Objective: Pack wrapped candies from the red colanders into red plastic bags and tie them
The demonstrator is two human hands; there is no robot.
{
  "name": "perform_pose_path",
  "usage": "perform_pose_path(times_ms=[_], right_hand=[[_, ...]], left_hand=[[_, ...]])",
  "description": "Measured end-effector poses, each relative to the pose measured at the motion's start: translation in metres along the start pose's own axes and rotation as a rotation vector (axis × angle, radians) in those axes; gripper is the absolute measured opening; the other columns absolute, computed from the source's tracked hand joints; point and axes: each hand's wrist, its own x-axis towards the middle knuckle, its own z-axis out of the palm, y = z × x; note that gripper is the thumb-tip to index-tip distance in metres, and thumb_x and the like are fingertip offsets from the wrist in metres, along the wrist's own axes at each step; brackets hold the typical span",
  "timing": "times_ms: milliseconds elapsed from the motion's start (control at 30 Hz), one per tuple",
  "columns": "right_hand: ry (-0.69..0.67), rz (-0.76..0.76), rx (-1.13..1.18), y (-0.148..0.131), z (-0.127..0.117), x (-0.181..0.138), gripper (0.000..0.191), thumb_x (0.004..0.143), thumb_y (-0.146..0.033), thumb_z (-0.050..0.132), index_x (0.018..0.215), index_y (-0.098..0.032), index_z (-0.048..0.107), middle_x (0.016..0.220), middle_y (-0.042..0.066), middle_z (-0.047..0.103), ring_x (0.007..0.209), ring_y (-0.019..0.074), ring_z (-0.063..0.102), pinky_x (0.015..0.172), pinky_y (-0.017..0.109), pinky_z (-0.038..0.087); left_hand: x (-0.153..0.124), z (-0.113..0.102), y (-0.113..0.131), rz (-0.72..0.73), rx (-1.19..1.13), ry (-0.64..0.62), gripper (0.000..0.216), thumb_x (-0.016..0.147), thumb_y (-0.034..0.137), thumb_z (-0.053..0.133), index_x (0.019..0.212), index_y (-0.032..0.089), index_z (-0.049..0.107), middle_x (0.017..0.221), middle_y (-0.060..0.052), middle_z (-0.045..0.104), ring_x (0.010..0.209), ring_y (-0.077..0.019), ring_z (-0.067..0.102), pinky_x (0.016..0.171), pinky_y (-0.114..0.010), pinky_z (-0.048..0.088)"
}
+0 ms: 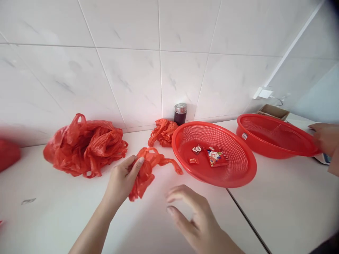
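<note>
My left hand (124,176) pinches a crumpled red plastic bag (144,173) above the white tabletop, with one handle trailing toward the right. To the right of the bag is my right hand (190,215), its thumb and fingers curved apart with nothing between them. Just beyond that hand stands a round red plastic basket (182,173) with a perforated wall. Several small red packets lie in it, the largest being a printed packet (215,157). A big heap of red plastic bags (87,146) rests behind my left hand.
A smaller bunch of red bags (164,132) and a dark jar with a silver lid (180,113) stand against the tiled wall. At the right, another person's hand (327,137) is by a second red basket (275,150). A cardboard box (274,111) sits behind it.
</note>
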Motion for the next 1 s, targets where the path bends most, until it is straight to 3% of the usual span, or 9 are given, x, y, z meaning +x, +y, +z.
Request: perform_pose_path(times_ms=[100,267,367,433,567,667,767,867,1000], right_hand=[[0.0,-0.053,0.074,-0.001,0.029,0.022,0.02,0.091,-0.021,0.054,0.11,-0.025,0.058,0.106,0.004,0.068,0.101,0.0184,0.063,0.091,0.031,0.05],[-0.067,0.05,0.201,0.019,0.055,0.036,0.038,0.085,-0.028,0.064,0.12,-0.026,0.048,0.108,0.003,0.068,0.096,0.0181,0.064,0.087,0.033,0.051],[-0.121,0.092,0.202,0.037,0.062,0.033,0.025,0.086,-0.023,0.06,0.11,-0.025,0.053,0.093,0.0,0.068,0.085,0.0167,0.065,0.08,0.032,0.052],[-0.099,0.074,0.114,0.049,0.062,0.03,0.011,0.086,-0.017,0.054,0.094,-0.023,0.058,0.088,0.001,0.067,0.082,0.0167,0.063,0.079,0.031,0.051],[-0.085,0.122,0.06,0.061,0.047,0.019,0.014,0.083,-0.014,0.053,0.091,-0.022,0.062,0.09,0.002,0.066,0.084,0.0179,0.062,0.08,0.032,0.05],[-0.197,0.201,0.204,0.059,0.027,0.003,0.02,0.086,-0.018,0.053,0.103,-0.023,0.062,0.101,0.004,0.066,0.093,0.0188,0.061,0.087,0.033,0.048],[-0.23,0.257,0.349,0.058,0.005,-0.016,0.012,0.089,-0.021,0.051,0.096,-0.022,0.06,0.097,0.004,0.064,0.092,0.019,0.06,0.086,0.032,0.047],[-0.138,0.325,0.431,0.062,-0.014,-0.036,0.011,0.091,-0.029,0.051,0.083,-0.022,0.053,0.082,0.002,0.057,0.08,0.0179,0.056,0.075,0.03,0.046],[-0.058,0.428,0.398,0.067,-0.027,-0.055,0.017,0.093,-0.034,0.05,0.082,-0.022,0.048,0.08,0.002,0.053,0.076,0.017,0.051,0.069,0.028,0.043]], left_hand=[[-0.013,-0.003,0.014,-0.064,-0.375,-0.11,0.043,0.089,0.055,0.049,0.067,0.019,0.053,0.061,0.003,0.05,0.056,-0.012,0.046,0.053,-0.022,0.04],[-0.026,0.001,-0.007,-0.166,-0.546,-0.144,0.035,0.088,0.052,0.055,0.081,0.018,0.061,0.068,0.001,0.057,0.06,-0.0135,0.053,0.058,-0.024,0.045],[-0.033,0.005,-0.023,-0.133,-0.503,-0.254,0.038,0.091,0.053,0.05,0.105,0.021,0.067,0.1,-0.007,0.067,0.09,-0.0221,0.063,0.078,-0.032,0.053],[-0.036,0.01,-0.035,-0.068,-0.356,-0.261,0.04,0.092,0.053,0.047,0.113,0.027,0.068,0.126,-0.008,0.061,0.119,-0.0274,0.055,0.097,-0.038,0.048],[-0.036,0.025,-0.07,0.011,0.165,-0.194,0.042,0.089,0.053,0.051,0.126,0.037,0.062,0.149,-0.004,0.044,0.138,-0.0315,0.037,0.111,-0.054,0.03],[-0.026,0.033,-0.092,0.008,0.416,-0.164,0.049,0.085,0.051,0.057,0.13,0.033,0.059,0.149,-0.009,0.046,0.138,-0.0346,0.037,0.111,-0.061,0.023],[-0.003,0.035,-0.103,-0.01,0.42,-0.17,0.06,0.083,0.053,0.06,0.136,0.028,0.052,0.149,-0.013,0.046,0.138,-0.0347,0.039,0.11,-0.058,0.027],[0.03,0.035,-0.105,-0.027,0.409,-0.164,0.074,0.079,0.058,0.062,0.142,0.025,0.044,0.15,-0.017,0.044,0.137,-0.0375,0.04,0.108,-0.058,0.03],[0.062,0.037,-0.09,-0.028,0.41,-0.069,0.071,0.085,0.049,0.058,0.146,0.019,0.036,0.156,-0.021,0.032,0.141,-0.0419,0.03,0.109,-0.061,0.026]])
